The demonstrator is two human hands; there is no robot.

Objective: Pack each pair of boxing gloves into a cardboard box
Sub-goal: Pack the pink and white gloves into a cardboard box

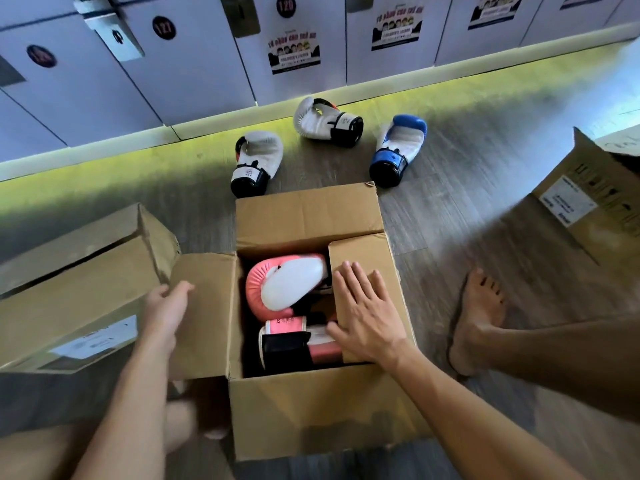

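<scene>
Your right hand (367, 317) lies flat, fingers straight, on the right flap (356, 251) of the open brown cardboard box (311, 410), pressing it inward. Your left hand (166, 313) grips the outer edge of the left flap (207, 323), thumb over the top.

The pair of pink-and-white boxing gloves (256, 292) sits inside the box. Both lie with their long axis across it, left to right. The farther glove (294, 282) points its padded fist to the left, with its cuff tucked under the right flap. The nearer glove (287, 346) shows its black-strapped cuff at the left, so its fist probably points right, hidden beneath your palm.

Packed head to tail like this, they look low enough for the flaps to close flat. Press the right flap level first, then swing the left flap over, checking that no cuff rides up under an edge. The far flap (308, 216) stands open and needs folding too.
</scene>
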